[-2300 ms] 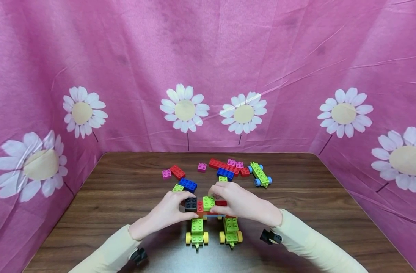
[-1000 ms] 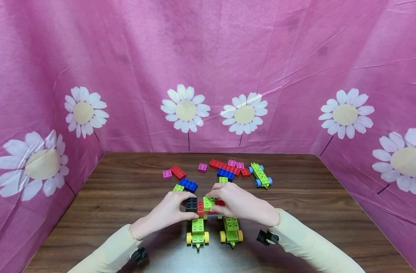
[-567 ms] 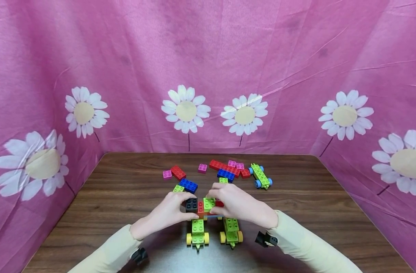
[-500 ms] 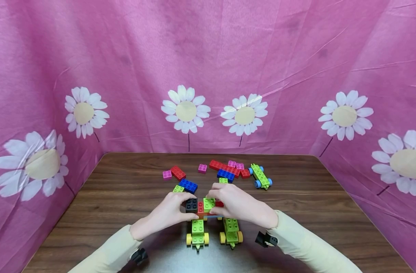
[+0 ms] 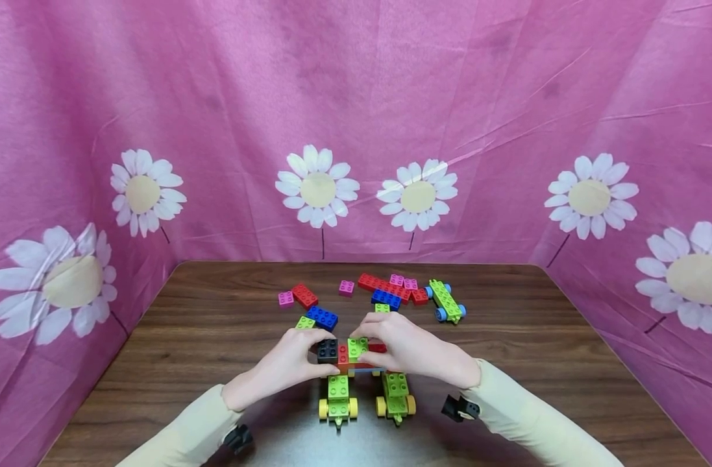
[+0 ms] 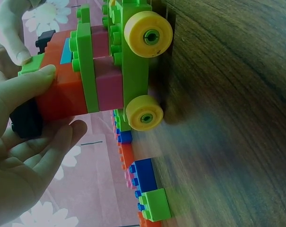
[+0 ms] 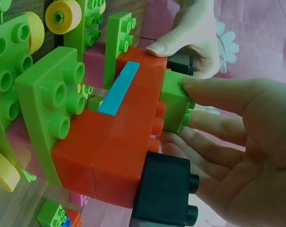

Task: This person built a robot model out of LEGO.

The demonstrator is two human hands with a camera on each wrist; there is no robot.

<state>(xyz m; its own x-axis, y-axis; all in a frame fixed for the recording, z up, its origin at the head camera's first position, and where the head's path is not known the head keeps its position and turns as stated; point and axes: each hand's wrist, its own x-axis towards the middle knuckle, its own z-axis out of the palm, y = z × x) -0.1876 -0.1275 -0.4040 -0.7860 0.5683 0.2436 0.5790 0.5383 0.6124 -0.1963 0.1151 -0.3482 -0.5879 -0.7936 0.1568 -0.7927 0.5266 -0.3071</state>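
A toy brick build stands near the table's front, with red bricks (image 7: pixel 119 146) bridging two lime wheeled bases (image 5: pixel 338 389) with yellow wheels (image 6: pixel 148 34). My left hand (image 5: pixel 288 363) grips the build's left end, thumb on the red side and fingers behind the black brick (image 5: pixel 328 350). Atop the middle sits a lime brick (image 5: pixel 358 349), pinched between the thumb and fingers of my right hand (image 5: pixel 411 350). A second black brick (image 7: pixel 164 189) caps the right end, covered by my right hand in the head view. Pink bricks (image 6: pixel 108 82) and a light blue piece (image 7: pixel 119 89) show lower down.
Behind the build lie loose blue bricks (image 5: pixel 322 318), red bricks (image 5: pixel 304 295) and pink bricks (image 5: pixel 346 287). A lime wheeled base with blue wheels (image 5: pixel 445 300) stands at the back right. A pink flowered cloth (image 5: pixel 356 97) surrounds the wooden table (image 5: pixel 204 311).
The hands keep the same hold on the bricks throughout. Only the right wrist shifts very slightly; the build stays in place.
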